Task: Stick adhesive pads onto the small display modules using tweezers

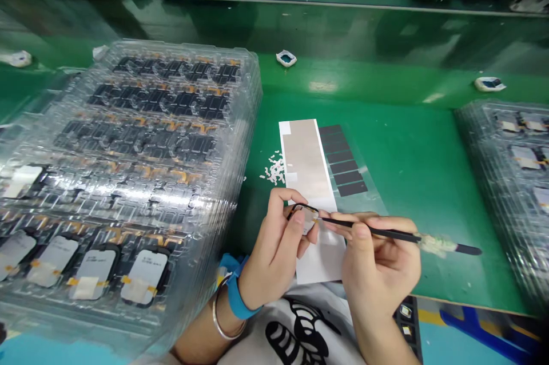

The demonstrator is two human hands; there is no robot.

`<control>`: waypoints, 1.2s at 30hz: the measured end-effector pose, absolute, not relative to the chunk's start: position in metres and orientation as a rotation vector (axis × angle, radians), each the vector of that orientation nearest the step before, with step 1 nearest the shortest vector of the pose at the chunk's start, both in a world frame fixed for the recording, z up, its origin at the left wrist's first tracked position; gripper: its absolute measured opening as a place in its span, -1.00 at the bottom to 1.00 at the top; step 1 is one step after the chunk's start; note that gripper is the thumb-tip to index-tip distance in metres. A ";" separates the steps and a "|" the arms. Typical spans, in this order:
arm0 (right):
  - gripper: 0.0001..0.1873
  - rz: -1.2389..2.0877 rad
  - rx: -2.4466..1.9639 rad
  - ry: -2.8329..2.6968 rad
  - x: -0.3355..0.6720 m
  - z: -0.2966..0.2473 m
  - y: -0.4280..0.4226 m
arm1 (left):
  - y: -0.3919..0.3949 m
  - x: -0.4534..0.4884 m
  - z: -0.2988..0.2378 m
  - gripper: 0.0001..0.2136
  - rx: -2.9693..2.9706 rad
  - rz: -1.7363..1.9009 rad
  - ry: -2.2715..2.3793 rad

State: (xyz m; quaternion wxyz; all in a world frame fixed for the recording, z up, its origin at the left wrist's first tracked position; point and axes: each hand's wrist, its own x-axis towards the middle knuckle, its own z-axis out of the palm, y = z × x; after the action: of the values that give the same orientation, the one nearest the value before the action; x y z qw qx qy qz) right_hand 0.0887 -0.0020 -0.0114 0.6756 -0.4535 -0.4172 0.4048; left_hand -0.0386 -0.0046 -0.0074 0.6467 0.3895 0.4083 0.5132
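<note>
Lying pinched inside left grip [278,245], a small module [307,223]; right grip [380,262] clasping black tool [397,234].

Black tweezers [394,234] point at a black-rimmed part [309,222].

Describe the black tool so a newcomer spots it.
On the green bench, find the long pale sheet. The right hand, beside its near end, holds the slim black tool. Unlike the small part in the left hand, it is pen-like, with whitish wrapping near its rear.
</note>
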 end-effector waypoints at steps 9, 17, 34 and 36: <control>-0.85 0.928 -1.015 -0.919 0.088 -0.011 -0.001 | -0.005 -0.037 -0.008 -0.88 0.894 1.181 0.922; -0.86 0.930 -1.033 -0.930 0.089 -0.011 -0.002 | -0.004 -0.036 -0.007 -0.88 0.889 1.201 0.921; -0.87 0.912 -1.037 -0.924 0.090 -0.013 -0.002 | -0.003 -0.036 -0.010 -0.88 0.984 1.193 0.989; -0.87 0.921 -1.035 -0.930 0.090 -0.014 -0.002 | -0.003 -0.036 -0.010 -0.87 0.961 1.177 1.009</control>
State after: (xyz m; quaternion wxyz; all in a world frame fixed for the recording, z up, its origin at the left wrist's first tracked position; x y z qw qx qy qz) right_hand 0.0896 -0.0024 -0.0135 0.6717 -0.4594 -0.4130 0.4088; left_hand -0.0362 -0.0034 -0.0099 0.6123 0.4165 0.4373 0.5103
